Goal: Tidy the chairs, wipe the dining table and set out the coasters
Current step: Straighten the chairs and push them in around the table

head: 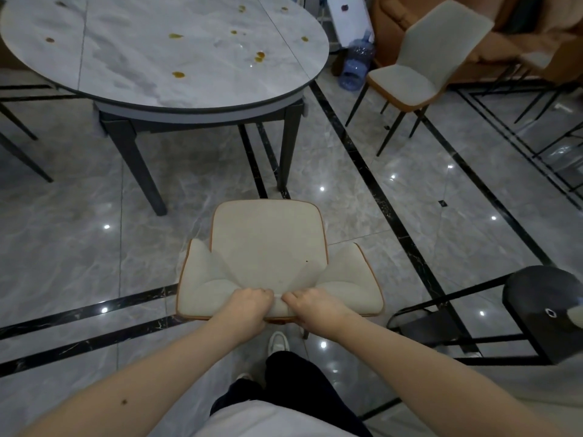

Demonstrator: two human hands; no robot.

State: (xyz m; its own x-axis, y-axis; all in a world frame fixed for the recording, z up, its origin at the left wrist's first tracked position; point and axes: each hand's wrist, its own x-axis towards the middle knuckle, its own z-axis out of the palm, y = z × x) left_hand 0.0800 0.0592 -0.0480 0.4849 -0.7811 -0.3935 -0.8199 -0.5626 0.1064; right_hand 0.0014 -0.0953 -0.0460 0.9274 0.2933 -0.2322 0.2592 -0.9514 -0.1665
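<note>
Gripping the chair [268, 247] backrest's top edge, both hands' fingers [252, 298] curl around it.

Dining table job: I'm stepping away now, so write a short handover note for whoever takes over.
Hands: left hand and right hand both grip the top of the backrest of the near chair, which stands short of the dining table.
Second chair stands away from the table, to the right.
Done: nothing finished.
Left: tuck in the chairs, wipe the brown stains off the tabletop, set out coasters; none in view.
</note>
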